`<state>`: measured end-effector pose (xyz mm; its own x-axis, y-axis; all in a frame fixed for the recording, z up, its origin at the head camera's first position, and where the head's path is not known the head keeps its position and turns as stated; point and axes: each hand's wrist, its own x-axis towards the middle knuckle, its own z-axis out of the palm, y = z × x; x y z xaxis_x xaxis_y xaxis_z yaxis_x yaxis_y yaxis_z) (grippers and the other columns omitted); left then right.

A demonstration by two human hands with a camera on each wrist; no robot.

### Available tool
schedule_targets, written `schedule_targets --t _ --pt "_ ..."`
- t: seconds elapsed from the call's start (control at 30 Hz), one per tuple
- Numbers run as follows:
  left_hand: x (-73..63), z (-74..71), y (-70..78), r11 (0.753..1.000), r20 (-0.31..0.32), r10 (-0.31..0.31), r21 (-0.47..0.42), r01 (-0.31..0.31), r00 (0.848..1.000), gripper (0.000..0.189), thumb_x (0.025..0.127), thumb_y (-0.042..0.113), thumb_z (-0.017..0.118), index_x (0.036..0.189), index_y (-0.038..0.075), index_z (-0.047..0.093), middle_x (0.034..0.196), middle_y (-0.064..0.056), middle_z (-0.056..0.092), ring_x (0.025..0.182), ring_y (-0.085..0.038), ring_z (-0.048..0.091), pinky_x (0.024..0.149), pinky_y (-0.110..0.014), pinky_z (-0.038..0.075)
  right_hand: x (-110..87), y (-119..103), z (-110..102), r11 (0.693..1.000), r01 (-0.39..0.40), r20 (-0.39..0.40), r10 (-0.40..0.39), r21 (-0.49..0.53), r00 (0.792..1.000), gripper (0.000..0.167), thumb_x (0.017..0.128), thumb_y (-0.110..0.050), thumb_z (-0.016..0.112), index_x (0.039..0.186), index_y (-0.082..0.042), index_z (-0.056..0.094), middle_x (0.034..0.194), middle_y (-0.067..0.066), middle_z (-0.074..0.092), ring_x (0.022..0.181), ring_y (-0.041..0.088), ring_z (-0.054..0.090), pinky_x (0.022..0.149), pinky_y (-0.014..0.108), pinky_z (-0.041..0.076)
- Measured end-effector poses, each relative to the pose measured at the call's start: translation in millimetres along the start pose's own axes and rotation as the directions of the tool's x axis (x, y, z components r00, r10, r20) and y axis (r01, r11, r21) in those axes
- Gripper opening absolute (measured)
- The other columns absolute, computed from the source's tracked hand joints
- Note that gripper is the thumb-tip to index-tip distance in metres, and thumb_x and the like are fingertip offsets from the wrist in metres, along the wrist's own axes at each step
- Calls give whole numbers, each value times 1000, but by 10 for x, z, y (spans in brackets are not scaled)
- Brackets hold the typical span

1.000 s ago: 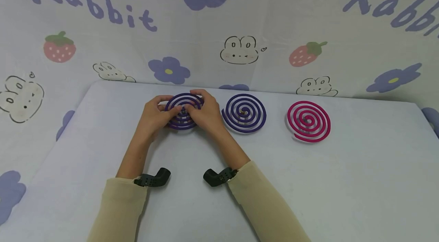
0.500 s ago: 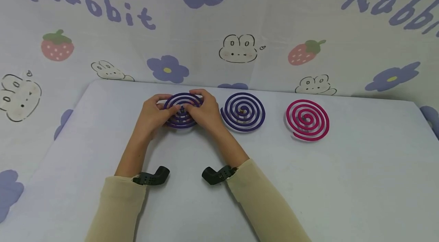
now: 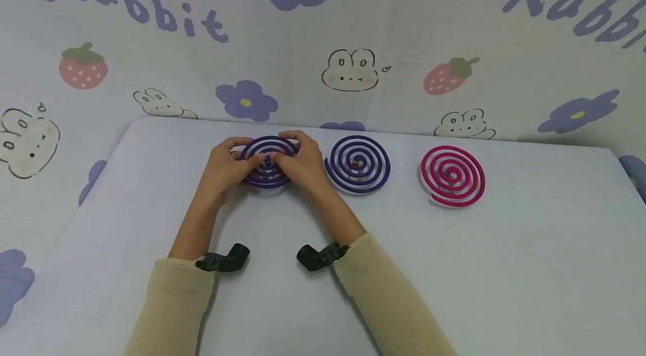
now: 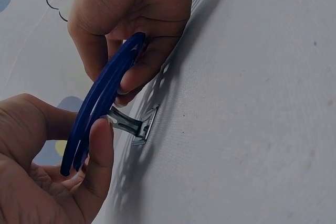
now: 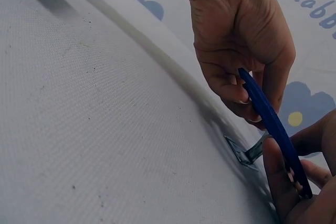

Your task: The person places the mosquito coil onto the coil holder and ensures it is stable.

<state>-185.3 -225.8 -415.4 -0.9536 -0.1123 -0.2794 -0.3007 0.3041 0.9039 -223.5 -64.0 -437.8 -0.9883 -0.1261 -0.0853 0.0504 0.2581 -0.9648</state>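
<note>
At the left of the row, a dark blue mosquito coil (image 4: 94,98) sits level on a small metal stand (image 4: 126,123), which rests on the white table. My left hand (image 3: 226,168) pinches the coil's left side, thumb on top and fingers round the rim. On the opposite side my right hand (image 3: 307,165) grips it the same way. Both thumbs almost meet near the spiral's centre, where they hide part of it. In the right wrist view the coil (image 5: 275,127) appears edge-on, the stand's foot flat on the table.
A second dark blue coil (image 3: 362,161) lies just right of my right hand. Farther right is a pink coil (image 3: 455,178). Both appear raised on stands. The white table (image 3: 530,255) backs onto a printed cloth (image 3: 404,8). Each wrist wears a black camera.
The head view has shifted very slightly. Hands and coils hold the same places relative to one another.
</note>
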Motion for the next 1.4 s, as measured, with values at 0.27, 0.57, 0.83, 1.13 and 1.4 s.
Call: schedule_targets --t 0.27,0.57,0.83,1.13,1.4 --pt "-15 7 13 1000 -11 8 10 -8 1000 62 101 16 71 155 2 46 144 -32 62 128 -41 66 99 -36 60 5 6 2 1000 9 -2 -9 7 1000 46 87 -6 78 132 -9 70 122 19 72 101 22 62 89 31 51" --pt "26 10 -14 1000 -7 -2 -3 2 1000 60 101 14 70 154 2 46 145 -32 61 130 -42 64 110 -49 56 -13 14 -2 1000 22 -4 -22 -15 1000 46 88 -7 78 133 -8 70 125 17 72 105 25 63 96 37 52" --pt "16 -4 -8 1000 -7 -8 10 8 1000 60 101 15 70 155 2 46 144 -31 62 127 -40 66 94 -31 61 -2 19 -3 999 44 10 -44 -27 999 46 88 -8 78 133 -8 69 121 18 74 102 24 65 92 34 53" --pt "0 2 -9 1000 5 8 6 -8 1000 61 102 16 69 156 2 45 143 -33 62 125 -39 66 80 -19 58 5 16 -26 993 70 18 -69 -94 997 47 89 -12 77 135 -9 69 120 17 74 104 26 64 96 39 52" --pt "5 -4 -30 1000 21 24 -1 -24 999 61 103 19 67 158 3 43 146 -32 60 126 -40 66 77 -16 58 19 37 -33 974 125 34 -121 -190 992 48 92 -16 76 138 -7 67 129 18 73 123 32 68 113 45 52"
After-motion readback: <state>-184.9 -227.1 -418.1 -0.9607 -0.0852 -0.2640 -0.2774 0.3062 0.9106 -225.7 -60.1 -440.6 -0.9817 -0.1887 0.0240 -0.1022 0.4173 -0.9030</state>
